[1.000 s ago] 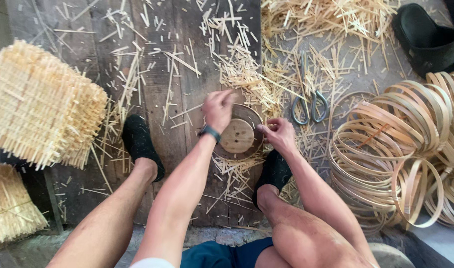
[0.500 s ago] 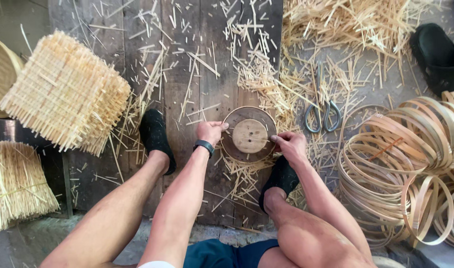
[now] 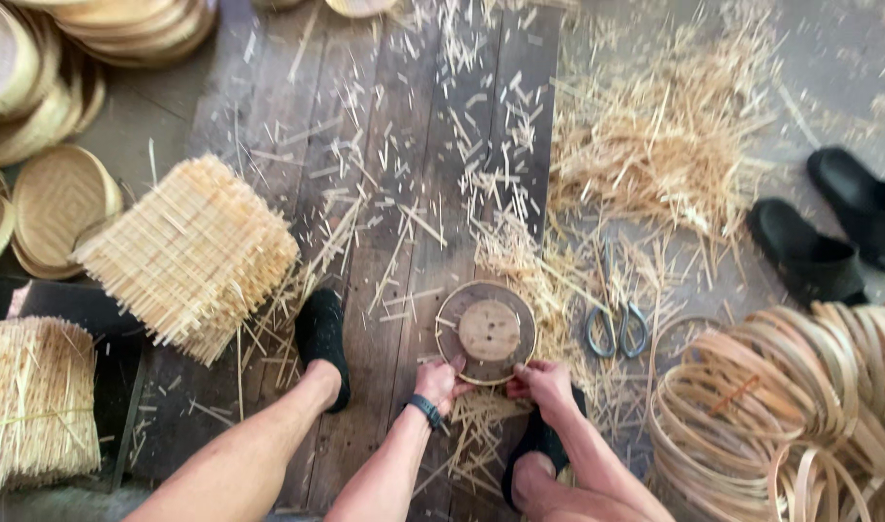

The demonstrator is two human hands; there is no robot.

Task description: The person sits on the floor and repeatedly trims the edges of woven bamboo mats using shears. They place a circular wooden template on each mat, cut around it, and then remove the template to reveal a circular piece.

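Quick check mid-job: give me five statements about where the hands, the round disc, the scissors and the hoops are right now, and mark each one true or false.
1. Both hands grip the near edge of the round wooden disc. True: the left hand and right hand both hold it.
2. The scissors lie left of the disc. False: they lie on the floor to its right.
3. The pile of bamboo hoops is at the right side. True.
4. The right hand holds the scissors. False: nobody touches them.
5. The stack of square woven mats lies on the disc. False: it lies apart, to the left.
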